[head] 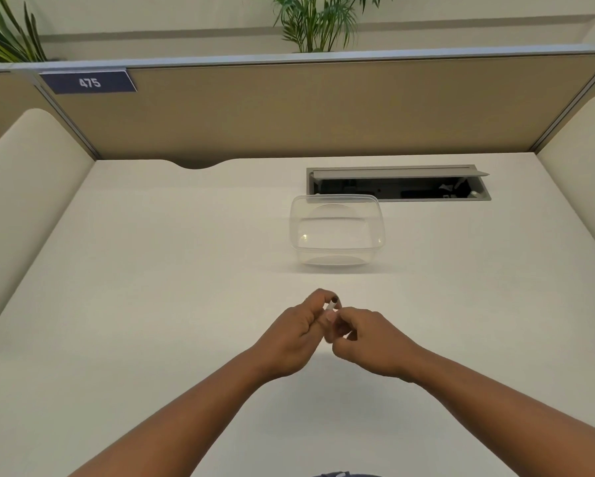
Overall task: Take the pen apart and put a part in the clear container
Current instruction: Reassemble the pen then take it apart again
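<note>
Both hands meet over the middle of the desk, knuckles nearly touching. Left hand has its fingers curled and pinched round the pen; only a short white stub with a dark end pokes up between the fingertips, tilted up and to the right. Right hand is closed in a loose fist with its fingertips on the lower part of the pen, most of which is hidden, so can't tell if any piece has separated. Clear container sits lidless and upright further back, well apart from the hands and straight ahead of them, nothing visible inside. Its far rim overlaps the near edge of the cable tray cutout, whose grey flap is lifted. Bare desk surface all round the hands and between the hands and the container; wide open strip to the left too. Desk is boxed in by the tan partition at the back and rounded cream side panels left and right. Number plate reading 475 on the partition's upper left; plants behind it.
</note>
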Demonstrator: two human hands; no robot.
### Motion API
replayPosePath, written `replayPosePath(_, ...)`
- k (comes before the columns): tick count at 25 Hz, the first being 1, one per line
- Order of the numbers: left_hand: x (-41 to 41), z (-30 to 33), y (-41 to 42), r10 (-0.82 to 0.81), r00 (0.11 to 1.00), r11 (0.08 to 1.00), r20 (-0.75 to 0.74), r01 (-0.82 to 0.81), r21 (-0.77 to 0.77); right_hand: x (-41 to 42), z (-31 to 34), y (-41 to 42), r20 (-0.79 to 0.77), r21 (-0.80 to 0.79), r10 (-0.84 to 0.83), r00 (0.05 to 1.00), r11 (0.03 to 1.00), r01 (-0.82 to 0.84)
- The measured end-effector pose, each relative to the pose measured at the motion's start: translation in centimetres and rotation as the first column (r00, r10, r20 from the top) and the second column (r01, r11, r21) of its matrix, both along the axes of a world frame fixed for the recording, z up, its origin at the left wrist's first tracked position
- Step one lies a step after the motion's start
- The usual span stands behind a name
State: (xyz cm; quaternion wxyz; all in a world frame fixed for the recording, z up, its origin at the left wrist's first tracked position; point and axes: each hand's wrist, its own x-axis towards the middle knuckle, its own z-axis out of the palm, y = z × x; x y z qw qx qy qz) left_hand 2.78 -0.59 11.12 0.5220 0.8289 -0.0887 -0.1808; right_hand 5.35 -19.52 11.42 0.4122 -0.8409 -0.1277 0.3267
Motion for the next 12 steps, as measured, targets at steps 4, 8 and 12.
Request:
replayPosePath(4, -0.1, 0.1, -1.1, 0.135, 0.986, 0.956, -0.102, -0.156, -0.250, -0.6, -0.1, 0.7, -0.187, 0.247, -0.095, 0.978, 0.959, 0.140)
replayPosePath(8, 0.3, 0.0, -0.6, 0.255, 0.954, 0.898, -0.159, -0.294, -0.327, -0.4, -0.6, 0.6, -0.114, 0.246, -0.168, 0.979, 0.950, 0.191)
replayPosePath(12, 0.7, -0.4, 0.7, 0.333, 0.926, 0.865, -0.179, -0.376, -0.332, 0.0, -0.6, 0.0, 0.051, 0.121, -0.106, 0.993, 0.988, 0.100)
